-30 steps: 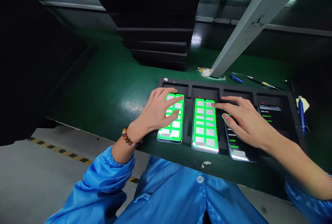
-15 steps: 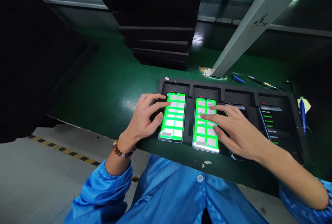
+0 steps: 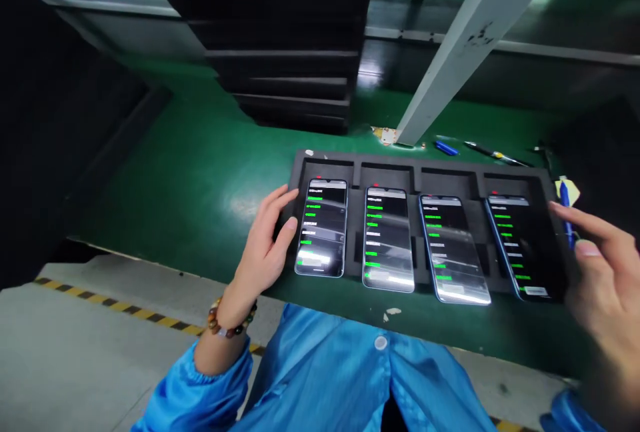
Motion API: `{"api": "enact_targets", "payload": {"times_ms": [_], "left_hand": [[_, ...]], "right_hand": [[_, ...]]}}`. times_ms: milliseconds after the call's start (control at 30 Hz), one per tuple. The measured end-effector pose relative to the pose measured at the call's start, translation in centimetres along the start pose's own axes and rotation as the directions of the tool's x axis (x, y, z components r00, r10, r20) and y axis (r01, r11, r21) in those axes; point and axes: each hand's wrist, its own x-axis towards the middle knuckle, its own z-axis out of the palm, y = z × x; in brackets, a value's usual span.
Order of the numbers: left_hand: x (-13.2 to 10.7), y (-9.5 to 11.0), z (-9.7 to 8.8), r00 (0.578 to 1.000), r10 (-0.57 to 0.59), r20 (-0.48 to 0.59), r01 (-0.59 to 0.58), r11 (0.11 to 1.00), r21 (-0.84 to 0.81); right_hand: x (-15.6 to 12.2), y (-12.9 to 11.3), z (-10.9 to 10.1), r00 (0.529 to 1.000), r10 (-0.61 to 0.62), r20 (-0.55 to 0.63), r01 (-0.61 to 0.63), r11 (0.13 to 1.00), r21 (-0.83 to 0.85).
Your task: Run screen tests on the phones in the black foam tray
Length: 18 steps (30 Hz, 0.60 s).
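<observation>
A black foam tray holds several phones in a row, all showing dark screens with green and white text lines. From left to right are the leftmost phone, the second phone, the third phone and the rightmost phone. My left hand is at the tray's left edge, fingers stretched out and thumb apart, beside the leftmost phone. At the tray's right edge is my right hand, index finger extended to the rim and thumb apart. Neither hand is on a screen.
The tray lies on a green table near its front edge. Behind it stand a grey post and a black panel. A blue cap, a black pen and a blue pen lie around the tray.
Both hands have left the screens: the left moved to the tray's left edge, the right to its right edge. The two left phones switched from green-and-white grids to dark text lists.
</observation>
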Motion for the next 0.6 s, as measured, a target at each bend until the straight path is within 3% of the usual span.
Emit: {"api": "enact_targets", "payload": {"times_ms": [100, 267, 367, 433, 500, 567, 600], "left_hand": [[-0.8, 0.3, 1.3, 0.997, -0.022, -0.077, 0.018, 0.998, -0.057], [0.1, 0.2, 2.2, 0.981, -0.006, -0.192, -0.008, 0.997, -0.071], [1.2, -0.3, 1.8, 0.985, -0.007, -0.17, -0.005, 0.998, -0.069], [1.7, -0.7, 1.7, 0.987, -0.05, -0.154, 0.029, 0.99, -0.138], [1.9, -1.0, 1.7, 0.979, -0.139, -0.148, 0.09, 0.951, -0.296], [1.9, -0.7, 1.5, 0.956, -0.264, -0.129, 0.168, 0.85, -0.499], [1.8, -0.3, 1.3, 0.937, -0.333, -0.106, 0.213, 0.785, -0.582]], "right_hand": [[-2.0, 1.6, 0.8, 0.975, 0.142, -0.169, -0.109, 0.975, 0.195], [-2.3, 3.3, 3.0, 0.917, 0.261, -0.301, -0.105, 0.887, 0.45], [-1.9, 3.9, 4.0, 0.894, 0.352, -0.276, -0.068, 0.718, 0.693], [-2.0, 3.7, 4.1, 0.888, 0.39, -0.241, -0.071, 0.637, 0.767], [-2.4, 2.9, 3.9, 0.88, 0.428, -0.206, -0.1, 0.592, 0.8], [-2.8, 1.9, 3.2, 0.87, 0.463, -0.168, -0.149, 0.573, 0.806], [-3.1, 1.6, 2.8, 0.884, 0.444, -0.147, -0.183, 0.617, 0.765]]}}
